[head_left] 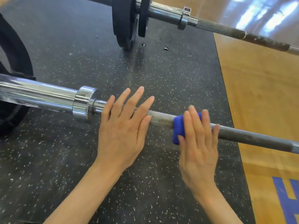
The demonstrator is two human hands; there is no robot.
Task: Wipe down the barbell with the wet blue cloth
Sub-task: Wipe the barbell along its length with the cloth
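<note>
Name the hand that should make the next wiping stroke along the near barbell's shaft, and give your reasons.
Right. The right hand already presses the blue cloth onto the barbell shaft with flat fingers. The left hand rests open on the shaft beside the chrome collar, holding no cloth, so it likely suits steadying.

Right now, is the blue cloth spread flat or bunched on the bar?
Bunched. The blue cloth sits as a thick wad on the barbell under the flat fingers of the right hand.

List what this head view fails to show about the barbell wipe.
- Blue cloth: mostly hidden under the right hand, which is motion-blurred.
- Barbell: both ends cut off by the frame edges; a stretch hidden under the left hand.
- Cloth wetness: cannot tell.
</note>
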